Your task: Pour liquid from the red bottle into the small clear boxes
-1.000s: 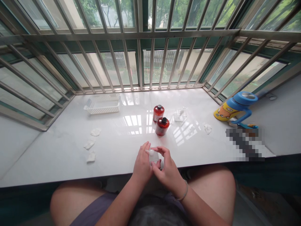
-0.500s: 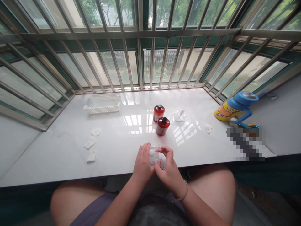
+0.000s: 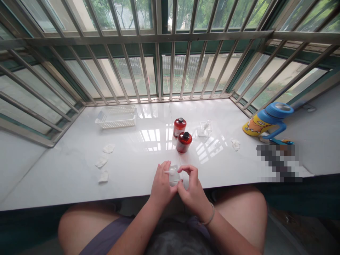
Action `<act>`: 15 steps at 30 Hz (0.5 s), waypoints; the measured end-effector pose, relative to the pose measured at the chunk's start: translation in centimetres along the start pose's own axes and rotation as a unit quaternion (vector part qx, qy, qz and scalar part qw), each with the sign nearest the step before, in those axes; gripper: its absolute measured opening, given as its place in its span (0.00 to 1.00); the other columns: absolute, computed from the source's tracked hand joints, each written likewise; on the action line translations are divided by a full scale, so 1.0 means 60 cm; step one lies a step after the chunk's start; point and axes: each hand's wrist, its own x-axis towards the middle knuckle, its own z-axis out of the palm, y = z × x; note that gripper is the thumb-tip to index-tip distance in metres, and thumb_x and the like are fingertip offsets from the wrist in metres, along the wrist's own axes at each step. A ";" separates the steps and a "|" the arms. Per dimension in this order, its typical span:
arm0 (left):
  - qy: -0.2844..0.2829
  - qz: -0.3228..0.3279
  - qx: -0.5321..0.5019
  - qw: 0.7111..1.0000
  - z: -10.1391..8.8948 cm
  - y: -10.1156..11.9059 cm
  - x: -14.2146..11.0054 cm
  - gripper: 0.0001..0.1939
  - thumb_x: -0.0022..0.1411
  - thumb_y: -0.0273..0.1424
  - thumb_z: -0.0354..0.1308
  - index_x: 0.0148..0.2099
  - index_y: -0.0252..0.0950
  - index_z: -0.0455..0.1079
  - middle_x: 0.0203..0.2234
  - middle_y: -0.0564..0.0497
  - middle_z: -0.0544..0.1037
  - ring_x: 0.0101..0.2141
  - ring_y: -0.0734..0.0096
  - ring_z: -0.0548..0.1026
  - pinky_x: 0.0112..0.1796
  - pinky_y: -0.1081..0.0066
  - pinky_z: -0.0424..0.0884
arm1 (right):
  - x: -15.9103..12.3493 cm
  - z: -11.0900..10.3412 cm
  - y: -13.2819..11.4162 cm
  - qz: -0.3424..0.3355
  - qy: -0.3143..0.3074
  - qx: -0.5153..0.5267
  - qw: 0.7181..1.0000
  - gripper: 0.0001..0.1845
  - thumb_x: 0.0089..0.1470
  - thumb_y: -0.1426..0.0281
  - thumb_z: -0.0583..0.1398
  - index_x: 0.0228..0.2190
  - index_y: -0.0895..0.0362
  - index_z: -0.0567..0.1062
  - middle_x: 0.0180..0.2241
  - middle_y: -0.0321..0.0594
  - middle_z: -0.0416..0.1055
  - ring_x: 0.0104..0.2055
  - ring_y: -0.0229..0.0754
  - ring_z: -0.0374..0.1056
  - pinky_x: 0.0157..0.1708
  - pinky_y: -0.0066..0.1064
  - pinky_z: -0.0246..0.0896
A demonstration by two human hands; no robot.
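Observation:
A small clear plastic box (image 3: pixel 174 179) sits between my hands near the table's front edge. Inside it shows a white rounded piece (image 3: pixel 172 171) with a thin stem pointing left; its kind is too small to make out. My left hand (image 3: pixel 162 182) wraps the box's left side, thumb along the near side. On the right, my right hand (image 3: pixel 191 184) has its bent index finger at the box's rim and its thumb at the near right corner, touching the box. Just beyond stand two red bottles with black caps, one nearer (image 3: pixel 183 143) and one farther (image 3: pixel 180 126).
A white perforated basket (image 3: pixel 116 117) stands at the back left. Crumpled white tissue pieces (image 3: pixel 103 176) lie at left, another (image 3: pixel 235 145) at right. Another clear box (image 3: pixel 204 129) sits right of the bottles. A blue-and-yellow flask (image 3: pixel 261 122) leans at far right. Metal bars (image 3: pixel 156 71) enclose the table.
My right index finger has drawn back slightly to the right from the white piece, and my right thumb has shifted right. The stem at left now shows more. The left hand stays put.

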 end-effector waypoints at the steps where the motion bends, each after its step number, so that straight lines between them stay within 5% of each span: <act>1: 0.001 0.003 -0.001 1.000 0.000 0.000 0.000 0.43 0.64 0.32 0.68 0.75 0.34 0.53 0.64 0.31 0.72 0.65 0.40 0.72 0.66 0.34 0.68 | 0.003 -0.001 -0.001 -0.015 -0.012 0.003 1.000 0.25 0.61 0.75 0.58 0.58 0.50 0.61 0.58 0.49 0.71 0.64 0.51 0.70 0.66 0.52 0.67; 4: 0.009 0.010 -0.009 1.000 0.000 -0.001 0.001 0.41 0.65 0.33 0.66 0.75 0.35 0.52 0.63 0.32 0.73 0.64 0.41 0.73 0.65 0.33 0.69 | 0.012 0.002 0.000 -0.042 -0.051 0.011 0.998 0.28 0.65 0.74 0.58 0.63 0.49 0.58 0.62 0.50 0.71 0.68 0.50 0.68 0.66 0.50 0.67; 9: 0.014 0.007 -0.008 1.000 0.002 -0.002 0.002 0.41 0.65 0.31 0.66 0.74 0.34 0.54 0.62 0.33 0.74 0.63 0.42 0.74 0.65 0.34 0.69 | 0.025 0.010 0.013 -0.066 -0.021 -0.035 0.997 0.19 0.65 0.72 0.62 0.55 0.48 0.67 0.50 0.45 0.76 0.54 0.50 0.76 0.51 0.44 0.78; 15: 0.021 -0.001 -0.020 1.000 0.006 -0.003 -0.001 0.37 0.64 0.27 0.62 0.73 0.34 0.56 0.62 0.33 0.74 0.64 0.43 0.73 0.65 0.34 0.69 | 0.035 0.012 0.013 -0.109 -0.008 -0.087 0.990 0.13 0.63 0.74 0.65 0.47 0.49 0.71 0.40 0.39 0.73 0.44 0.49 0.71 0.44 0.43 0.74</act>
